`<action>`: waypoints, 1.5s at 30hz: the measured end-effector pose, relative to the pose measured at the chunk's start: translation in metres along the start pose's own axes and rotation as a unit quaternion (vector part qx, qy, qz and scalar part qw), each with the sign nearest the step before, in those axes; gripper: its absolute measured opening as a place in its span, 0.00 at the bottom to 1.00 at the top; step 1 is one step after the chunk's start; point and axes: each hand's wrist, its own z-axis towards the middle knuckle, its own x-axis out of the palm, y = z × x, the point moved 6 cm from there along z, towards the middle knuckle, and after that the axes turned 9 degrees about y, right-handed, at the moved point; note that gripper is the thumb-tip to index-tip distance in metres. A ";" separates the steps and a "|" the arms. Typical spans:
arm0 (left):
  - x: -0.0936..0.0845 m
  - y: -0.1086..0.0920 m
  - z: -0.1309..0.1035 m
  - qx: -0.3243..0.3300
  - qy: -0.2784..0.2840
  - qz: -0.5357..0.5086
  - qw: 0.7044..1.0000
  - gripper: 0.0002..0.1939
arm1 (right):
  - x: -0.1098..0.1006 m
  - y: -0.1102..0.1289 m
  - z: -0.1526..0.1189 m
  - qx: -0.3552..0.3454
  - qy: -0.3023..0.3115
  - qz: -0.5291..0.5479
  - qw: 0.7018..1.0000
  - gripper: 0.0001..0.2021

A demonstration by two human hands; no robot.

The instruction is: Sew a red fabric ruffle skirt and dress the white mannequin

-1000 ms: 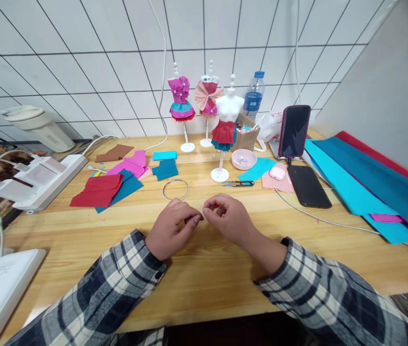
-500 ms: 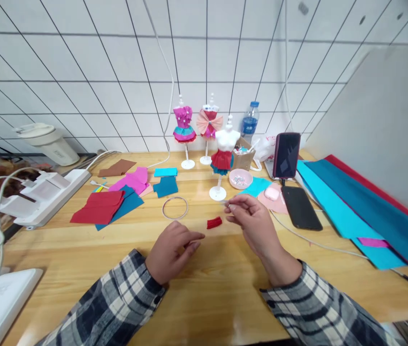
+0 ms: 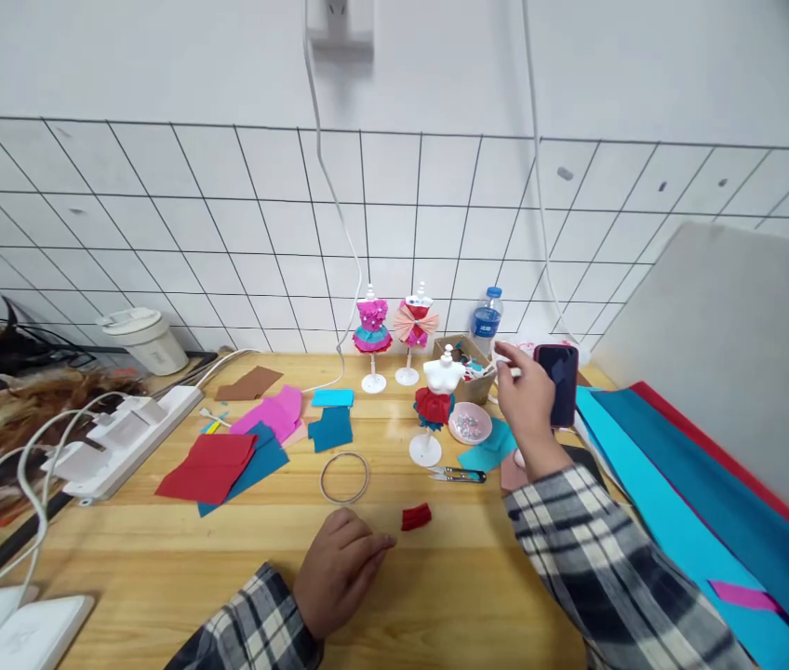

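Observation:
My left hand rests on the tabletop, index finger stretched out and the others curled, with nothing visible in it. Just beyond its fingertip lies a small pleated piece of red fabric. My right hand is raised beside the small cardboard box, its fingers closed. Something white shows at those fingers, but I cannot tell whether it is held. A white mini dress form in a red and teal skirt stands left of that hand. Thread snips lie in front of its base.
Two dressed mini forms stand behind. A pink dish of beads, a metal ring and fabric pieces lie around. A bottle and phone stand right; a power strip lies left.
My right hand has moved away from above the red piece, up and right toward the box. The thread snips now show on the table. My left hand stays put while the view has tilted upward.

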 end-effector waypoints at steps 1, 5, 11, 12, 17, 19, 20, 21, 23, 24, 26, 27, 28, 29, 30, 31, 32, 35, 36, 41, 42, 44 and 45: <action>0.000 0.001 0.001 -0.005 -0.009 0.000 1.000 0.12 | -0.008 0.007 -0.020 -0.016 -0.035 0.004 0.999 0.14; 0.001 -0.004 0.009 -0.007 -0.035 -0.023 0.999 0.11 | -0.004 0.041 -0.117 -0.088 0.073 0.070 0.991 0.05; 0.007 -0.015 0.025 0.025 -0.020 -0.052 0.998 0.12 | 0.033 0.055 -0.199 -0.090 0.225 0.148 0.959 0.08; 0.009 -0.015 0.026 0.024 -0.011 -0.052 0.998 0.12 | 0.037 0.053 -0.201 -0.082 0.231 0.150 0.958 0.07; 0.013 -0.010 0.024 0.004 0.014 -0.052 0.999 0.10 | 0.048 0.044 -0.200 -0.032 0.253 0.156 0.954 0.05; 0.013 -0.010 0.023 0.010 0.007 -0.051 0.999 0.10 | 0.049 0.042 -0.199 -0.010 0.248 0.155 0.956 0.06; 0.013 -0.010 0.023 0.012 0.005 -0.052 0.999 0.10 | 0.049 0.040 -0.200 0.000 0.248 0.154 0.956 0.06; 0.013 -0.010 0.023 0.013 0.005 -0.052 0.999 0.10 | 0.050 0.039 -0.200 0.007 0.250 0.155 0.956 0.06; 0.015 -0.009 0.023 0.009 0.013 -0.048 0.999 0.09 | 0.050 0.038 -0.201 0.005 0.255 0.159 0.954 0.04; 0.016 -0.009 0.023 0.007 0.017 -0.047 0.999 0.08 | 0.050 0.038 -0.202 -0.003 0.256 0.158 0.954 0.02; 0.018 -0.009 0.023 0.001 0.026 -0.045 0.999 0.09 | 0.050 0.040 -0.204 -0.022 0.261 0.144 0.954 0.03; 0.019 -0.009 0.023 0.001 0.029 -0.045 0.999 0.09 | 0.050 0.042 -0.205 -0.033 0.268 0.133 0.954 0.04; 0.020 -0.010 0.024 0.004 0.033 -0.047 0.998 0.09 | 0.051 0.044 -0.207 -0.045 0.277 0.121 0.952 0.05; 0.020 -0.012 0.024 0.008 0.038 -0.050 0.998 0.09 | 0.051 0.047 -0.209 -0.057 0.287 0.111 0.950 0.06; 0.020 -0.013 0.024 0.011 0.045 -0.052 0.998 0.09 | 0.051 0.049 -0.210 -0.066 0.295 0.104 0.947 0.07; 0.021 -0.013 0.025 0.011 0.051 -0.053 0.997 0.10 | 0.050 0.049 -0.210 -0.068 0.300 0.103 0.946 0.08; 0.021 -0.012 0.026 0.007 0.057 -0.053 0.997 0.11 | 0.048 0.046 -0.209 -0.060 0.301 0.105 0.946 0.08; 0.021 -0.006 0.027 -0.024 0.072 -0.052 0.996 0.15 | 0.041 0.019 -0.199 0.015 0.300 0.107 0.948 0.09; 0.021 -0.003 0.027 -0.035 0.074 -0.055 0.995 0.16 | 0.038 0.005 -0.195 0.044 0.305 0.095 0.946 0.08; 0.024 0.005 0.027 -0.064 0.089 -0.084 0.990 0.17 | 0.024 -0.053 -0.183 0.078 0.330 -0.021 0.941 0.10; 0.025 0.005 0.028 -0.066 0.093 -0.088 0.990 0.17 | 0.024 -0.058 -0.184 0.074 0.340 -0.032 0.937 0.10; 0.026 0.006 0.029 -0.072 0.097 -0.095 0.988 0.16 | 0.026 -0.061 -0.187 0.065 0.354 -0.049 0.932 0.11; 0.026 0.007 0.029 -0.076 0.098 -0.097 0.988 0.15 | 0.028 -0.060 -0.188 0.060 0.358 -0.059 0.930 0.11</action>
